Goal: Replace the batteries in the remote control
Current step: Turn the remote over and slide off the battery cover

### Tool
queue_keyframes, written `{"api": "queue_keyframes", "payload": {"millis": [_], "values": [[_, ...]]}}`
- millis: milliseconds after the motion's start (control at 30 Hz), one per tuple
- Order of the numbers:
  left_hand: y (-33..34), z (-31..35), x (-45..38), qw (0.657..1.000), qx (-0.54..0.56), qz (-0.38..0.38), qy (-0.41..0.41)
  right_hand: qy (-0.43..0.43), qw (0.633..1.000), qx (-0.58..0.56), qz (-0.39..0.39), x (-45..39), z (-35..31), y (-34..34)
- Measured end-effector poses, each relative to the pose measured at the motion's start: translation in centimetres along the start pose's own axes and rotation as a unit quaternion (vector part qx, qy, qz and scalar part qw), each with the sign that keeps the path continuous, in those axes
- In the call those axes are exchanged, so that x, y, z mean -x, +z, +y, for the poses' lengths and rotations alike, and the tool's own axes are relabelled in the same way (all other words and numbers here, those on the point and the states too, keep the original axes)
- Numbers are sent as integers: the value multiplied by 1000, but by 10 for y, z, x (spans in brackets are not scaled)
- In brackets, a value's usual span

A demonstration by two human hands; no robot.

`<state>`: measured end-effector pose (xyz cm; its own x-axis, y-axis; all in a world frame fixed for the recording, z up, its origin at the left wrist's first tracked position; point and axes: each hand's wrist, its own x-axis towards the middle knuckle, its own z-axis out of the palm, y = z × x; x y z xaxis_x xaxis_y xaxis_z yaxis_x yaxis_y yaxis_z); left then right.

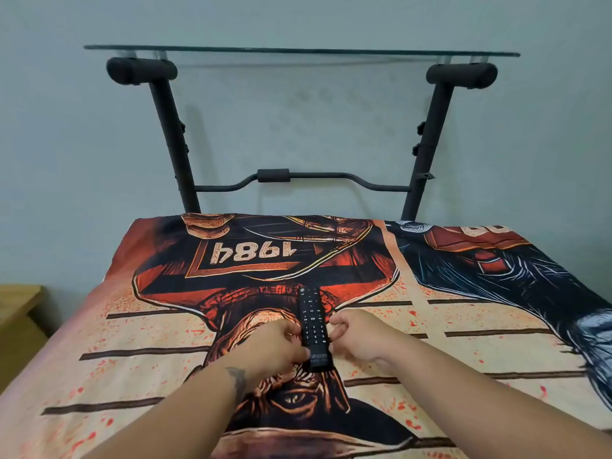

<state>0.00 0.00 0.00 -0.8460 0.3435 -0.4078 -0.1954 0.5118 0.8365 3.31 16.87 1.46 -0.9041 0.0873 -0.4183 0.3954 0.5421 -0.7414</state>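
A long black remote control (312, 321) lies button side up on a printed cloth, its length pointing away from me. My left hand (277, 344) grips its near left edge with curled fingers. My right hand (356, 336) pinches its near right edge. Both hands hold the lower half of the remote, and its far end sticks out beyond them. No batteries are visible.
The printed orange, red and black cloth (139, 352) covers the whole surface. A black metal stand (427, 154) carrying a glass shelf (298, 50) rises at the far edge against the wall. A wooden side table (16, 313) is at the left.
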Motion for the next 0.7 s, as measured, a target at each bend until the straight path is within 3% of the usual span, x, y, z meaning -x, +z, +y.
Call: {"api": "queue_keyframes", "payload": {"millis": [467, 700], "values": [[4, -2, 3, 1000, -20, 17, 4, 6, 991, -130, -19, 4, 1, 5], [4, 3, 6, 996, -12, 67, 55, -21, 979, -204, -12, 3, 4, 1]]}}
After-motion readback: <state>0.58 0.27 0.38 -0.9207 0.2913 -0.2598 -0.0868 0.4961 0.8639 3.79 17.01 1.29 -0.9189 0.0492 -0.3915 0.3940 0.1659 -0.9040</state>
